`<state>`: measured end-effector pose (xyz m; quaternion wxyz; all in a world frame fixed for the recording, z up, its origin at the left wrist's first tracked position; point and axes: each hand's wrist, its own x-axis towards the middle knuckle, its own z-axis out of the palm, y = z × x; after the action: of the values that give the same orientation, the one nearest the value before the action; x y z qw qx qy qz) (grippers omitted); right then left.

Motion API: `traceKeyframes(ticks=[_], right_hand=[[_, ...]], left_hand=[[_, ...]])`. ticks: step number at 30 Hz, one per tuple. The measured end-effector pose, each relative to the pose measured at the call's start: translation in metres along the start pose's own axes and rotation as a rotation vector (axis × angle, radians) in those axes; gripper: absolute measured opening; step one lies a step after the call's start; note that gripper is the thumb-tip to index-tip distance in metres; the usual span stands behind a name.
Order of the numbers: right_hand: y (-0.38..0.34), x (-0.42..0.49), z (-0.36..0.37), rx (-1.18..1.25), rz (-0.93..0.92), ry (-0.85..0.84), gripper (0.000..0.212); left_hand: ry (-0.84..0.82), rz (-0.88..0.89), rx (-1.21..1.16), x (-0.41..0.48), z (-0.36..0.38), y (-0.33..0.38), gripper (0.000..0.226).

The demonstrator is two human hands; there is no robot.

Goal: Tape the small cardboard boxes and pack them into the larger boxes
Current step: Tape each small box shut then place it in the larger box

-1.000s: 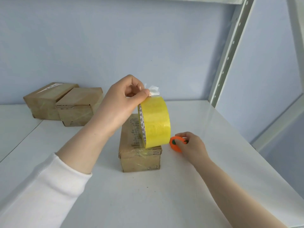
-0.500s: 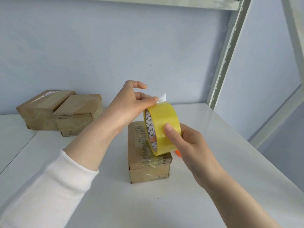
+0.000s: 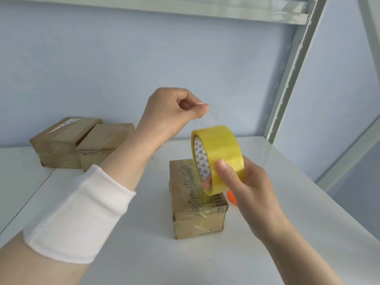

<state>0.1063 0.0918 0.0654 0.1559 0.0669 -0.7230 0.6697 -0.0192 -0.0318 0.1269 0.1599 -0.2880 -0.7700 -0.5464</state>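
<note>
Left hand (image 3: 174,114): It is hanging in the air up and to the left of the roll. Its fingers are curling in, and the thumb and first finger are pinching the loose end of the tape strip (image 3: 208,121), which is clear and hard to see.
Right hand (image 3: 246,188): It is gripping the tape roll (image 3: 220,153), with the thumb pressing on the yellow outside and a fingertip poking through the hole.
Tape roll: It is standing on its edge in the air, just above the small box (image 3: 197,202).
Small box: It is sitting in the middle of the table (image 3: 144,254), with shiny tape running over its top and down its front.
Back boxes: A brown box (image 3: 61,140) and another brown box (image 3: 104,145) are sitting side by side, touching, at the back left by the wall (image 3: 102,68).
Orange thing (image 3: 232,199): It is peeking out from behind the right hand, just beside the small box. I cannot tell what it is.
Table: It is white and smooth, and a thin line is running along its left part.
Room: The pale blue wall is standing behind the table. A white metal post (image 3: 292,79) with small holes is going up on the right, and a pale shelf (image 3: 185,9) is running across the top.
Sleeve (image 3: 82,212): It is white and is wrapping the left forearm.
</note>
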Motion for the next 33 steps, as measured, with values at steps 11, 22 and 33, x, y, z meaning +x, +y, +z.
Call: traceKeyframes(ticks=[11,22,33], right_hand=[[-0.025,0.003,0.012,-0.001,0.065,0.086,0.034],[-0.038,0.005,0.026,0.003,0.179,0.225,0.051],[-0.037,0.008,0.007,0.144,0.353,-0.015,0.026]], left_hand=[[-0.062,-0.089,-0.131,0.018,-0.013,0.001,0.011],[-0.022,-0.072,-0.137,0.036,-0.018,-0.006,0.013],[-0.338,-0.53,-0.012,0.013,0.023,-0.079,0.012]])
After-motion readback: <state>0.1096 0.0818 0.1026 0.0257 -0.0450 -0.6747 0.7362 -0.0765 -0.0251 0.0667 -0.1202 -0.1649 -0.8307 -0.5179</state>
